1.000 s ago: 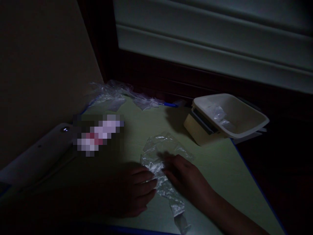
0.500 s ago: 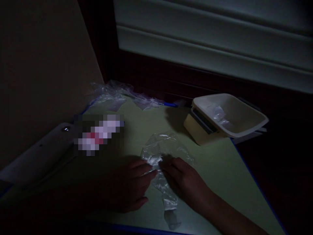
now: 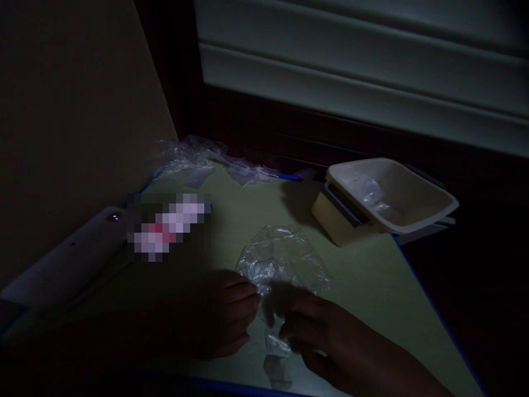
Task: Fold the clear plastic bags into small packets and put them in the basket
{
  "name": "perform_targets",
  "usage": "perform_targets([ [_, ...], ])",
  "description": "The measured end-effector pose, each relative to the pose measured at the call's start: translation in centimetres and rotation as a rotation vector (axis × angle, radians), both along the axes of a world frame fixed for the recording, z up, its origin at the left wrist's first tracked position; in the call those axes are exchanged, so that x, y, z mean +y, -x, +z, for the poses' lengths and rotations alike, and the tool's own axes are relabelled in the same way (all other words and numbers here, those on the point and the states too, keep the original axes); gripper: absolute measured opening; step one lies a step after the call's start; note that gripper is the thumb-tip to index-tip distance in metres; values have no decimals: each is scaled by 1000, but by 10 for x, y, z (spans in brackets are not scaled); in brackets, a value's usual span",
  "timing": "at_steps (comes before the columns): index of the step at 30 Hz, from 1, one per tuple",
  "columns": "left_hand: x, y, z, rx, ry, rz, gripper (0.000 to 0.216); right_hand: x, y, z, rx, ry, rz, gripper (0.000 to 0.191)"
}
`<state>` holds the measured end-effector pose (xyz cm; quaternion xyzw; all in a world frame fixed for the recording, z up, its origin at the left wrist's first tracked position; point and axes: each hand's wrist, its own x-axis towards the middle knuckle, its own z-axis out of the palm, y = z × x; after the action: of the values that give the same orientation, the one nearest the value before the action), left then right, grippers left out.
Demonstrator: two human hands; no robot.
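A crumpled clear plastic bag (image 3: 285, 253) lies on the pale green tabletop, with a narrow twisted end trailing toward the near edge. At the left side of the bag is my left hand (image 3: 231, 317); its fingers lie side by side, bent at the tips, and the thumb stands apart. My right hand (image 3: 318, 331) hovers over the narrow part of the bag, its fingers loosely bent and apart, casting a shadow on the plastic. Nothing shows between the fingers of either hand. The scene is dim, so fingertip contact is hard to make out.
A cream plastic bin (image 3: 330, 220) with clear plastic inside stands at the table's right edge. More crumpled clear plastic (image 3: 194, 160) lies along the back, near a blue pen-like item (image 3: 289, 177). On the left are a long pale device (image 3: 66, 259) and a blurred-out object (image 3: 169, 226).
My right hand has come off the middle of the bag and moved toward me, its fingers loosening. The left hand has drawn its fingers in slightly. The bag's narrow end has shifted left.
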<state>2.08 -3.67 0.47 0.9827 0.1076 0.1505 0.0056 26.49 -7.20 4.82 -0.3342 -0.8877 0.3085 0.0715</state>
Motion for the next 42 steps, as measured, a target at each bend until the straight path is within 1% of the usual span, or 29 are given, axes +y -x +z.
perform_targets([
  [7, 0, 1, 0, 13, -1, -35, 28, -5, 4, -6, 23, -69, 36, 18],
  [10, 0, 1, -2, 19, 8, -34, 27, -6, 7, -8, 17, -95, 58, 9],
  [14, -1, 1, -3, 12, 22, -12, 27, -5, 12, -10, -13, -122, 87, 12],
  [17, -1, 2, -4, 3, 13, -21, 28, -4, 15, -9, 38, -142, 89, 16],
  [19, -1, 2, -5, 3, 6, -18, 28, -3, 15, -8, 107, -107, 48, 13],
  [22, -1, 2, -5, 20, 9, -19, 28, 0, 13, -8, 243, -7, -84, 18],
  [25, -1, 1, -3, 19, 3, -24, 29, 6, 10, -15, 372, 49, -212, 21],
  [27, -1, 1, -2, 7, -7, -25, 28, 10, 9, -22, 401, 54, -280, 20],
  [31, -2, 0, 0, -2, -27, -27, 26, 17, 10, -35, 375, 35, -391, 16],
  [34, -2, 0, 1, 9, -55, -26, 26, 18, 12, -40, 316, -4, -413, 24],
  [38, -3, 0, 1, -1, -72, -35, 27, 17, 14, -44, 217, -117, -385, 39],
  [40, -4, -1, 2, -18, -76, -37, 26, 17, 14, -45, 180, -176, -369, 41],
  [42, -4, -3, 5, -26, -102, -52, 25, 16, 15, -47, 148, -227, -349, 38],
])
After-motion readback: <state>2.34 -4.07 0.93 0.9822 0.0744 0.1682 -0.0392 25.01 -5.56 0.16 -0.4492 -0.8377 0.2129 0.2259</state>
